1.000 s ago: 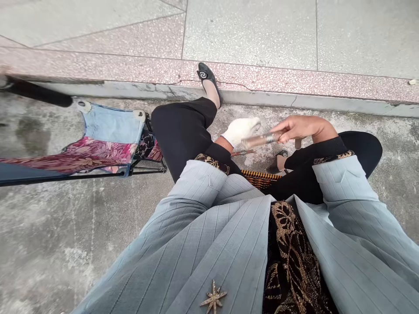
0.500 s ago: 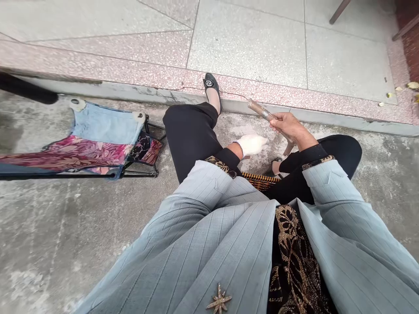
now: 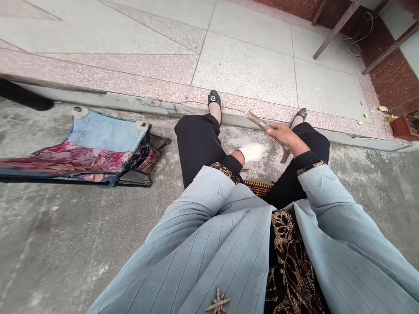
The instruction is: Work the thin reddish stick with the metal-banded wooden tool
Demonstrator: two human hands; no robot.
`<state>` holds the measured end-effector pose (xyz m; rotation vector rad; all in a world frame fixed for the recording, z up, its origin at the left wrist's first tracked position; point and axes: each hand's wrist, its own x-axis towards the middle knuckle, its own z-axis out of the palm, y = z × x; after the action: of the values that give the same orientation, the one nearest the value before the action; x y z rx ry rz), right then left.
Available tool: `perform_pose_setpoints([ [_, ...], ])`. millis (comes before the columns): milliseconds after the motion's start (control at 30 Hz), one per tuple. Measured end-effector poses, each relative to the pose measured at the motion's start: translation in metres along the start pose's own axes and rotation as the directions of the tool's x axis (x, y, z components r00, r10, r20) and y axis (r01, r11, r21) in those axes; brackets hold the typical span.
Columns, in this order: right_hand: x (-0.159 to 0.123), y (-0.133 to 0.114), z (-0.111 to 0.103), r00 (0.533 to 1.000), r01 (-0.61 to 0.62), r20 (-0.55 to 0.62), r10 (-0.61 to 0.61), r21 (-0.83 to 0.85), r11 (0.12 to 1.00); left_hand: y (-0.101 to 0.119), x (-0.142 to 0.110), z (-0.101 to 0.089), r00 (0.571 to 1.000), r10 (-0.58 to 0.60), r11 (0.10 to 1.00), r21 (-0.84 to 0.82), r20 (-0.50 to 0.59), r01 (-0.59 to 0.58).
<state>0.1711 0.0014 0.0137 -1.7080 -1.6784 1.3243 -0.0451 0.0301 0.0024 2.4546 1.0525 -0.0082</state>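
Tube (image 3: 258, 121), one, in right hand (image 3: 284, 136)

On the ground to my left lies a folding seat (image 3: 104, 135) of pale denim and pink floral cloth on a dark metal frame (image 3: 151, 162). Rough grey concrete (image 3: 65, 235) spreads around me, and a striped yellow-and-black woven edge (image 3: 258, 188) shows just below my lap. Ahead rises a speckled pink terrazzo step (image 3: 131, 85) with pale tiles (image 3: 245, 74) beyond it. Far right, dark wooden legs (image 3: 337, 28) stand before a brown tiled wall (image 3: 389, 74), near a terracotta planter (image 3: 404, 127) and scattered yellow leaves (image 3: 382, 109).
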Motion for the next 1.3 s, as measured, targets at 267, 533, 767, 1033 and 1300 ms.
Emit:
perform_pose_setpoints([
  [267,0.016,0.001,-0.002,0.998,-0.057,-0.040,0.054,-0.077,0.995,-0.005,-0.013,-0.003,0.998,-0.052,0.988,0.146,-0.023,0.055],
  [533,0.046,-0.018,-0.021,0.959,0.126,0.273,0.076,-0.650,0.749,-0.007,0.003,-0.015,1.000,0.027,0.927,0.375,-0.002,-0.024],
  [767,0.053,-0.034,-0.036,0.688,0.239,0.725,0.016,-0.248,0.939,-0.037,0.048,-0.037,0.993,0.120,0.908,0.404,-0.005,-0.108],
  [1033,0.051,-0.040,-0.062,0.889,0.201,0.422,-0.177,-0.012,0.980,-0.028,0.043,-0.015,0.982,0.105,0.966,0.217,0.158,-0.139],
  [1300,0.062,-0.031,-0.043,0.994,0.050,0.103,0.024,-0.656,0.753,-0.017,0.037,-0.009,0.978,0.034,0.964,0.251,0.207,-0.087],
])
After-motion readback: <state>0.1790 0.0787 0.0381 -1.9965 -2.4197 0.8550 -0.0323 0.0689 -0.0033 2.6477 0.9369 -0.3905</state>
